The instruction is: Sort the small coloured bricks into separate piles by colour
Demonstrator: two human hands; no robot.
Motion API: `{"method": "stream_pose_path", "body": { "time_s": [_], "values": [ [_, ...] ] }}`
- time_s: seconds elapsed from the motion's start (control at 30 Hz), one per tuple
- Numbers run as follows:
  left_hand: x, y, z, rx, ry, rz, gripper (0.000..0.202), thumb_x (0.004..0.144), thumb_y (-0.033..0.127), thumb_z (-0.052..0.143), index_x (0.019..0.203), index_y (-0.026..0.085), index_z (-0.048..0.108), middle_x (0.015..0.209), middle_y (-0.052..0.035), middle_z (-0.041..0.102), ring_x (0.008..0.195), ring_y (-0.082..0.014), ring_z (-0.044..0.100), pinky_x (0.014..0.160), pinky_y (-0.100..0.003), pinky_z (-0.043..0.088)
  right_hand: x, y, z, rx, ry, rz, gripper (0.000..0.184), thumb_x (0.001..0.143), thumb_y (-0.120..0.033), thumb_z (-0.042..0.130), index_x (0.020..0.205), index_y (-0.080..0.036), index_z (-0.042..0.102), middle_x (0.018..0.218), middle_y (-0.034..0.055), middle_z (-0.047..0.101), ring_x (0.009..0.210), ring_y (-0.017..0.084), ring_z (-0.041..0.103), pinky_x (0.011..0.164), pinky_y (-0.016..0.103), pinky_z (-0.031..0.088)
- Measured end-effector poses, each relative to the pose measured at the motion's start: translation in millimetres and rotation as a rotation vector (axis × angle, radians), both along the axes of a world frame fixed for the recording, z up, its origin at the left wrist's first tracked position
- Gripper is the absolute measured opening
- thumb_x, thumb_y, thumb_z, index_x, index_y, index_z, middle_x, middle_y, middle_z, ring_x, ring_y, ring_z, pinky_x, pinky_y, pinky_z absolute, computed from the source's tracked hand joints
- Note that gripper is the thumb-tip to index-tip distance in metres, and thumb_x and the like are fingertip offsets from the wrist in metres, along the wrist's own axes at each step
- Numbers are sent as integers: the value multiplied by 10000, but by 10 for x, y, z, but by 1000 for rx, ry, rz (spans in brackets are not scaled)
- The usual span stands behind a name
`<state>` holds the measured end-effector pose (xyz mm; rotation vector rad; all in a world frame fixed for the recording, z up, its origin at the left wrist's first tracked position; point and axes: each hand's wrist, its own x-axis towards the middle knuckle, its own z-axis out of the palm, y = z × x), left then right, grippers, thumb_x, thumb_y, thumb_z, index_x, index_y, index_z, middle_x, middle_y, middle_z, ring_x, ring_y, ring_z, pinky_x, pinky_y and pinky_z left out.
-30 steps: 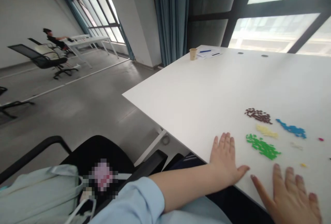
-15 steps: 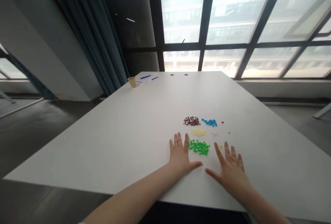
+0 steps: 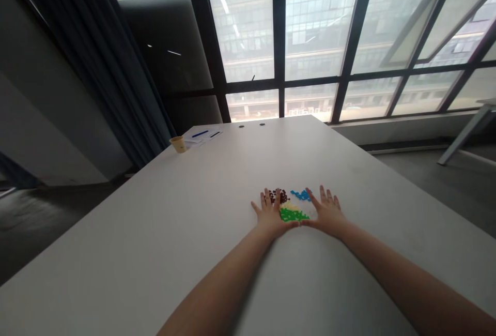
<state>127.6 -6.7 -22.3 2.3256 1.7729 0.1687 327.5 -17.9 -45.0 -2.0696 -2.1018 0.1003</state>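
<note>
My left hand (image 3: 270, 218) is open, its fingers spread over the left edge of the small pieces. Some dark brown pieces (image 3: 284, 197) show between and beside its fingers. My right hand (image 3: 327, 213), also open, lies with fingers apart at the right side, its index fingertip by the blue pieces (image 3: 298, 195). Both thumbs point inward and their tips meet or nearly meet just below the green pieces (image 3: 291, 215). Pale yellow pieces (image 3: 289, 205) lie between the green and the brown ones. Neither hand holds anything.
A white table (image 3: 174, 232) stretches away toward the windows. At its far left are a paper cup (image 3: 178, 144), papers (image 3: 196, 140) and a blue pen (image 3: 200, 133). Two dark round spots (image 3: 262, 124) mark the far end. A dark curtain (image 3: 93, 51) hangs at the left.
Both hands have moved forward across the table, and the thumbs have come together. The green pieces now lie nearer the yellow ones. The view has tilted and shifted.
</note>
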Motion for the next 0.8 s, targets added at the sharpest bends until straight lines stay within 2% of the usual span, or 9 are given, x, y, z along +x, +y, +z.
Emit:
{"method": "stream_pose_path", "body": {
  "time_s": [0.07, 0.2, 0.33, 0.4, 0.5, 0.63, 0.8],
  "values": [
    [-1, 123, -5, -3, 1, -62, 1122, 544, 770, 447, 1391, 231, -53, 1443, -214, -76, 1319, -380, -52, 926, -682, -36, 13, 99, 37, -8, 36, 82, 1072, 521, -778, 505, 1397, -290, 124, 1465, 143, 47, 1302, 411, 49, 1010, 546, 106],
    [-1, 300, -13, 11, -40, -203, 1136, 548, 727, 507, 1391, 216, -59, 1452, -212, -5, 1333, -344, 23, 967, -644, -30, 35, 247, 102, -18, 117, 356, 1048, 558, -742, 523, 1401, -257, 133, 1439, 162, 175, 1316, 348, 108, 1032, 504, 147],
    [-17, 368, -9, 9, -137, -356, 1177, 522, 723, 543, 1394, 196, -46, 1456, -189, 80, 1340, -308, 65, 1011, -598, -2, 60, 301, 131, -9, 208, 560, 993, 601, -693, 542, 1395, -208, 194, 1417, 154, 250, 1308, 300, 189, 1052, 456, 179],
    [-50, 386, 1, 9, -205, -463, 1185, 516, 718, 558, 1394, 197, -43, 1461, -162, 93, 1342, -285, 78, 1041, -554, 44, 70, 297, 134, 10, 265, 627, 995, 614, -660, 562, 1400, -191, 172, 1415, 143, 260, 1300, 272, 223, 1055, 421, 206],
    [-124, 435, 16, 13, -255, -551, 1243, 471, 700, 606, 1395, 185, -46, 1465, -156, 58, 1343, -286, 59, 1060, -514, 72, 73, 293, 124, 41, 309, 626, 1099, 557, -649, 616, 1410, -187, 99, 1448, 144, 156, 1318, 280, 162, 1053, 427, 213],
    [-163, 574, 15, -11, -211, -568, 1283, 451, 682, 632, 1392, 144, -54, 1455, -192, 30, 1341, -298, 17, 1057, -524, 35, 19, 384, 102, -5, 229, 535, 1259, 428, -704, 637, 1409, -155, 70, 1453, 192, 28, 1324, 338, 4, 1052, 504, 125],
    [-71, 746, -4, -27, -208, -623, 1257, 460, 665, 641, 1395, 133, -10, 1449, -195, 104, 1335, -302, 97, 1062, -514, 70, -84, 571, 97, -49, 195, 581, 1289, 436, -719, 619, 1399, -63, 68, 1431, 223, 123, 1321, 340, 71, 1067, 490, 99]
  ]
}}
